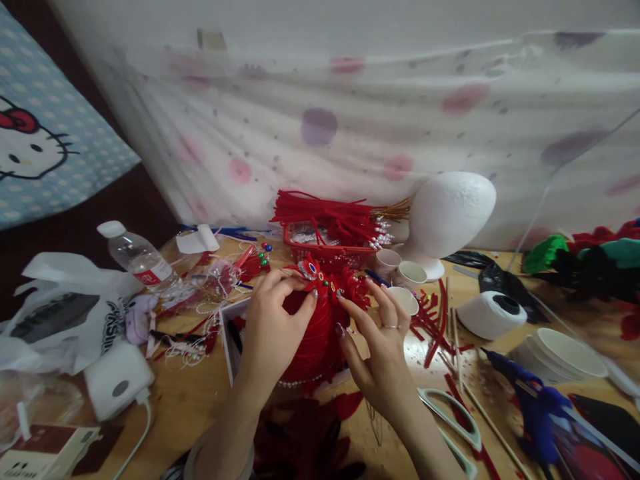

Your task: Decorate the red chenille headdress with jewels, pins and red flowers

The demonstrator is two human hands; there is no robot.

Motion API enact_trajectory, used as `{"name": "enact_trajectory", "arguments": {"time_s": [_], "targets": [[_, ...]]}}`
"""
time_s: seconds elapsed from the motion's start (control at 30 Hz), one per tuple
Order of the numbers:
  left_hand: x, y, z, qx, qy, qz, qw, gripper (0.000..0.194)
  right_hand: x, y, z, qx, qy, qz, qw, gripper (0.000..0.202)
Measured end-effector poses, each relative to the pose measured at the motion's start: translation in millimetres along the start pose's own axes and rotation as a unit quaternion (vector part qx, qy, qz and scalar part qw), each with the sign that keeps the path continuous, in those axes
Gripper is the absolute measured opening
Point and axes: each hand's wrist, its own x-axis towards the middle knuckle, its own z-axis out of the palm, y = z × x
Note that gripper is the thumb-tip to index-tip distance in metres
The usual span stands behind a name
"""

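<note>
A rounded red headpiece [320, 337] stands in front of me, with a string of white pearls along its lower edge. Coloured gems [323, 277] and red petal-like pieces decorate its top. My left hand [280, 310] is closed on the upper left of the headpiece, thumb near the gems and fingers partly hidden behind. On the other side, my right hand [377, 327], wearing a ring, has its fingers apart. Its index fingertip touches the headpiece by the gems, and its thumb is lower down. Under the headpiece shows a white box [227, 353].
Behind stand a red basket [320, 253] of red stems and a white foam head [450, 213]. Scissors [457, 420], a blue glue gun [533, 400], a thread cone [493, 315] and paper cups [560, 357] lie right. A bottle [143, 257] and white power adapter [120, 380] are left.
</note>
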Motion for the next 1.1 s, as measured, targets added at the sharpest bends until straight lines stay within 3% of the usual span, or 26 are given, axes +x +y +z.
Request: {"name": "enact_trajectory", "arguments": {"time_s": [1.1], "targets": [[-2.2,-2.0,-0.1,-0.008,-0.020,-0.012,1.000,0.010,-3.5,1.3,6.2,0.021,0.004,-0.002,1.000,0.042]]}}
